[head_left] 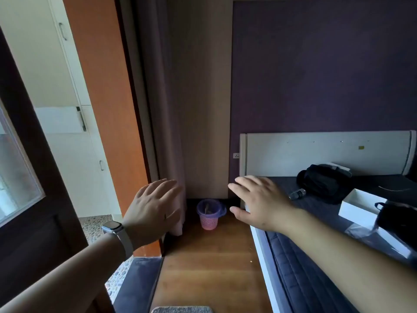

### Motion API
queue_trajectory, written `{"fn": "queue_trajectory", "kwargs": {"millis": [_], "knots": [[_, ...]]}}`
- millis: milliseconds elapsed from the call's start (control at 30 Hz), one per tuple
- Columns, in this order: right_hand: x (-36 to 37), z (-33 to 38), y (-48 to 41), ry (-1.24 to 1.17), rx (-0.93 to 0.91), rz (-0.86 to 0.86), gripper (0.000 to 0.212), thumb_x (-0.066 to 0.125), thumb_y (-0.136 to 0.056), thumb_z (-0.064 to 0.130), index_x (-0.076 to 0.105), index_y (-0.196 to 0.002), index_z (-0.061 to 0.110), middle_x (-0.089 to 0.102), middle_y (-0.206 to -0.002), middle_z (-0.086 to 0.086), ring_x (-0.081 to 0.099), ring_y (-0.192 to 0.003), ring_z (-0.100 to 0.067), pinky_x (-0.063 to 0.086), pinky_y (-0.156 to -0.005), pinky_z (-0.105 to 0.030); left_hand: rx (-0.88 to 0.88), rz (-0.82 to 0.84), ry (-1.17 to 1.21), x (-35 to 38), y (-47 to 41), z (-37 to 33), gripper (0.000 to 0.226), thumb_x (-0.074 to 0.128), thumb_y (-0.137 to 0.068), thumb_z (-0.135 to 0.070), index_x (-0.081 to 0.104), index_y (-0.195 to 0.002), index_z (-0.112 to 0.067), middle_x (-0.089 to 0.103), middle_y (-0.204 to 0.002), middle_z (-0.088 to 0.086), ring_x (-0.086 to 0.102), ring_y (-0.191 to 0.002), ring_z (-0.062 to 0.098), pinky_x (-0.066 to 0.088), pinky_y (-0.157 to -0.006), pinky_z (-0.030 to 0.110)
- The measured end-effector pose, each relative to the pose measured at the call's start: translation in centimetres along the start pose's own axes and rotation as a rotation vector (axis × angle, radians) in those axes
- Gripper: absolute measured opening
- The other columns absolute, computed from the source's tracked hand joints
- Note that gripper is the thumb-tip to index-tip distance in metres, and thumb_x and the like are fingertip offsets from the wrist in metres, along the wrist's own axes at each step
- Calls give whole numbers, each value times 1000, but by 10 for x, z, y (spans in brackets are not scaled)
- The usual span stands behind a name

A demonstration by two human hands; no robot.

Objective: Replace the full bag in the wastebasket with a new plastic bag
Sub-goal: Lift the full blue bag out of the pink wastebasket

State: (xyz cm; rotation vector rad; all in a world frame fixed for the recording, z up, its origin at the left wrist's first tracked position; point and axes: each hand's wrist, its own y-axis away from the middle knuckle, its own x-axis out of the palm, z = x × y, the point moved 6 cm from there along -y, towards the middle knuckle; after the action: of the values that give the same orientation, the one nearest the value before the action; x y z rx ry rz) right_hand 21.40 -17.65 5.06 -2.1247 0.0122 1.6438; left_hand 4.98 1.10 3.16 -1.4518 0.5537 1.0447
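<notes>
The pink wastebasket [209,219] stands on the wooden floor [209,267] in the far corner, between the hanging curtain [167,132] and the head of the bed [316,256], tucked there, I judge, to stay clear of the walkway; a purple bag [211,208] lines it, its edge folded out over the rim; both hands are stretched forward in the air, well apart from the basket, the left hand [153,208] with a watch [112,228] at the wrist and the right hand [259,202] above the bed's corner; each grip is open, fingers spread and empty, probably a reach begun while the person is not yet close; how full the bag is cannot be told, since only something dim shows inside the mouth; no new bag is clearly in view, though a crumpled clear plastic [358,231] lies on the bed beside a white box [361,205] and a black bag [325,184], too blurred to identify; the bed's right side is cut off by the frame.
</notes>
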Motion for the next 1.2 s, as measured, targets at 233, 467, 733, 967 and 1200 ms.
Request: {"fn": "queue_trajectory", "kwargs": {"millis": [233,467,733,967,1200], "knots": [[26,-18,9,-5,-5,-16,60,38,-84,56,58,-124,16,60,-125,-7,54,-117,-30,46,-94,-45,55,17,-7,22,-13,-21,55,48,-87,-52,46,-135,-24,55,-138,3,48,-128,27,40,-102,46],[69,-44,-30,-31,30,19,60,39,-85,55,59,-125,16,61,-124,-7,56,-114,-31,49,-91,-47,69,102,46,71,-53,-1,57,42,-88,-54,53,-135,-23,53,-140,3,47,-131,26,39,-106,46],[139,-71,-130,-27,63,139,61,31,-86,57,51,-132,22,50,-136,-3,43,-127,-27,38,-100,-45,80,143,114,153,-124,70,55,45,-84,-51,62,-126,-19,60,-132,7,54,-123,30,44,-100,48],[175,-79,-222,-24,76,145,57,37,-83,53,58,-125,20,58,-126,-4,53,-116,-29,44,-93,-44,70,172,171,210,-177,142,59,39,-86,-53,56,-132,-21,56,-137,5,49,-127,29,41,-103,48],[217,-108,-268,-32,99,189,62,31,-85,57,49,-134,23,49,-136,0,42,-127,-26,35,-102,-43,90,179,186,255,-220,171,57,43,-86,-53,56,-132,-22,56,-136,4,51,-126,29,42,-101,45]]}}
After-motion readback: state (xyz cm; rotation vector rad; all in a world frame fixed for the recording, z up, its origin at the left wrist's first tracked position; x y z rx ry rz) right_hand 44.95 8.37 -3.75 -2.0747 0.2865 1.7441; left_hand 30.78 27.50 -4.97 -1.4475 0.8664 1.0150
